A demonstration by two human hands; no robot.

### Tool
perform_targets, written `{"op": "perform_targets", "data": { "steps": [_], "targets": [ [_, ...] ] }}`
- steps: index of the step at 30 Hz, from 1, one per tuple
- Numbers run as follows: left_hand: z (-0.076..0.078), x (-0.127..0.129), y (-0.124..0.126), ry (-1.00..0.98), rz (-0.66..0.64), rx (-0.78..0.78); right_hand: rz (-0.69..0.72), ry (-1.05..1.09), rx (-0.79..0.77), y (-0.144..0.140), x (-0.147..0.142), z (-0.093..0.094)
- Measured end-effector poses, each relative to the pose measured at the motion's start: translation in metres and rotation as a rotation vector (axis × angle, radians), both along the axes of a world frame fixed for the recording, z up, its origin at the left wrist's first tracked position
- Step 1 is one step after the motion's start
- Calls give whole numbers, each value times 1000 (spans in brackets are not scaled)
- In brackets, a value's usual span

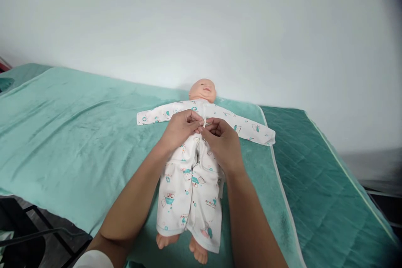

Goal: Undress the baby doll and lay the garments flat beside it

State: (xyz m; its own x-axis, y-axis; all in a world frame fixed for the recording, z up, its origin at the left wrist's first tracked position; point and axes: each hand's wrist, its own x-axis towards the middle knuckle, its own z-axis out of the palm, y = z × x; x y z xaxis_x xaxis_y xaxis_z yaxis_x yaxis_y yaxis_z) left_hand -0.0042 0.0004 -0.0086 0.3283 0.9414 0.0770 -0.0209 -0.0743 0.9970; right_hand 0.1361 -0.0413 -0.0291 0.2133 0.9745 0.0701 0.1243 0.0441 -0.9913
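Note:
A baby doll (pixel 202 89) lies on its back, its head toward the wall and its bare feet toward me. It wears a white baby romper (pixel 176 192) printed with small teal and pink pictures, both sleeves spread out sideways. Over the chest, my left hand (pixel 185 125) pinches the front edge of the romper between thumb and fingers. Close beside it, my right hand (pixel 221 136) pinches the same front opening from the other side. The fingertips nearly meet and hide the exact spot they grip. Below them a fastener shows on the cloth.
A light green blanket (pixel 69 134) covers most of the bed under the doll. To the right, a darker quilted green cover (pixel 320 184) shows. A white wall (pixel 201 25) rises behind the bed. At the lower left are a black frame and a cable (pixel 47 232).

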Motion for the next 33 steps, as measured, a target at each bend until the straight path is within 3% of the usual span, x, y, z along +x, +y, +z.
{"op": "perform_targets", "data": {
  "steps": [4,14,20,28,33],
  "targets": [
    [1,-2,0,-4,-17,-28,2,-70,-27,0,0,2],
    [-1,3,-2,62,90,-16,-27,-193,-2,-3,-6,9],
    [2,-1,-1,-22,4,-74,7,-216,-23,-5,-4,14],
    [9,-7,-5,158,6,-34,5,-509,-38,-16,-3,26],
    [13,-24,-13,262,-117,1,54,-826,-94,-33,-2,33]
  ]
}}
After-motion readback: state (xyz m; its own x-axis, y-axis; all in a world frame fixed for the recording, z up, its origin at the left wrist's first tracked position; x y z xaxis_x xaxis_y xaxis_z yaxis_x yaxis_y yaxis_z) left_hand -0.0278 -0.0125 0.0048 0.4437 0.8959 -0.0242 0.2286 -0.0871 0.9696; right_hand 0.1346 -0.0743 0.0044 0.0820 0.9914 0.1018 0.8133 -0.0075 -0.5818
